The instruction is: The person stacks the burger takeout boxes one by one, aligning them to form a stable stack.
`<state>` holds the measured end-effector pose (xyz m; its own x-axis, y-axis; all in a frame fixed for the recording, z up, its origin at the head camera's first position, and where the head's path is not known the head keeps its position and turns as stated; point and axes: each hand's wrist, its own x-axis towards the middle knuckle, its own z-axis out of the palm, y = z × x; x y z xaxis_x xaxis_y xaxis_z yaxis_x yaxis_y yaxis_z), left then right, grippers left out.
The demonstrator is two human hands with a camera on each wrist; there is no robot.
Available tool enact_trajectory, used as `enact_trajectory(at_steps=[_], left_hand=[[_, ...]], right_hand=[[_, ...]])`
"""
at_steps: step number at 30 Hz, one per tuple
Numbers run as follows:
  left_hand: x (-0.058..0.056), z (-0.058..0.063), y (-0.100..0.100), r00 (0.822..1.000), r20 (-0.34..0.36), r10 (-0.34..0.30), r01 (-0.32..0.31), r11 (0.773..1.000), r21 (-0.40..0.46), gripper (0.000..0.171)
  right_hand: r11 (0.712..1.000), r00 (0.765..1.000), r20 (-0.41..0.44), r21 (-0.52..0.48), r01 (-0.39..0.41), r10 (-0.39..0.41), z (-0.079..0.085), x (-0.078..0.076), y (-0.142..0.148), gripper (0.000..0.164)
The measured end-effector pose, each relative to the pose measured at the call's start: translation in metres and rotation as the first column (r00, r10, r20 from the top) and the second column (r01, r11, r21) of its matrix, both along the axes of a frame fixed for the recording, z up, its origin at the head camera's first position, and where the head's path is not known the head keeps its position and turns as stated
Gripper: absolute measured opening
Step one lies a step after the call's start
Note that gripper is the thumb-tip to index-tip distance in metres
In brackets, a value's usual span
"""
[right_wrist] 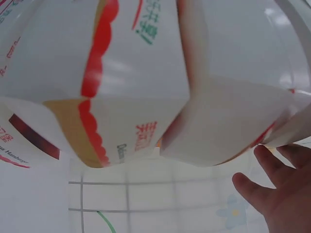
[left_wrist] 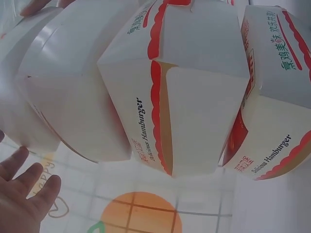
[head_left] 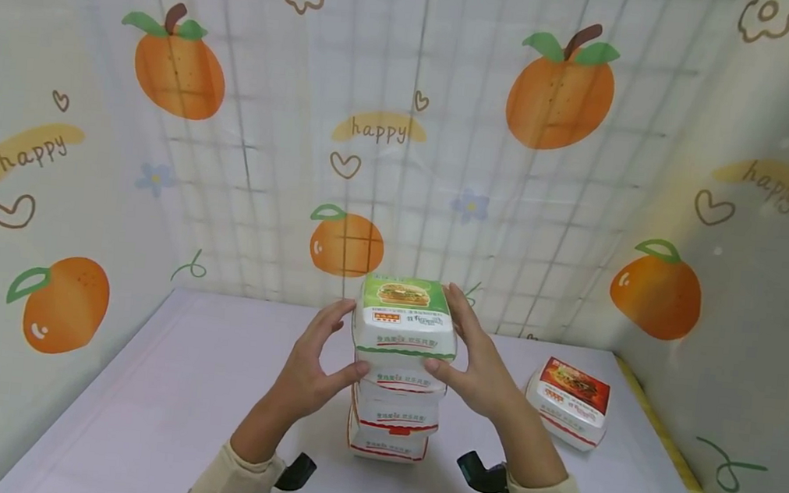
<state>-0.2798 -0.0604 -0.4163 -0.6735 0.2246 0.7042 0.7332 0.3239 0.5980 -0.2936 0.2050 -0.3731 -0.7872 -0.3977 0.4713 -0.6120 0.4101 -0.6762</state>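
Note:
A green-topped hamburger box (head_left: 405, 318) sits at the top of a stack of several white burger boxes (head_left: 395, 415). My left hand (head_left: 314, 365) is at its left side, thumb by the lower front edge. In the left wrist view the left fingers (left_wrist: 29, 182) are spread beside the upper boxes. On the right side, my right hand (head_left: 479, 360) has its fingers along the green-topped box and its thumb at the front lower corner. The right fingers (right_wrist: 274, 170) look nearly straight in the right wrist view, with fingertips right at a box's edge.
A red-topped hamburger box (head_left: 567, 402) stands apart on the white table (head_left: 213, 387), to the right of the stack. A curtain printed with oranges (head_left: 559, 96) hangs behind and at both sides. A yellow strip (head_left: 672, 451) runs along the table's right edge.

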Motion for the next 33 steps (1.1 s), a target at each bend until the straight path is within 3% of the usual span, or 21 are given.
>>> enact_trajectory(at_steps=[15, 33], left_hand=[[-0.0008, 0.0049, -0.0003, 0.999, -0.048, -0.01, 0.011, 1.0, 0.01, 0.071], [0.0017, 0.0017, 0.0042, 1.0, -0.011, -0.029, 0.029, 1.0, 0.011, 0.067]], right_hand=[[1.0, 0.999, 0.035, -0.016, 0.018, -0.018, -0.0016, -0.0009, -0.0005, 0.111], [1.0, 0.999, 0.046, -0.022, 0.001, 0.0, -0.0048, -0.0018, 0.0014, 0.104]])
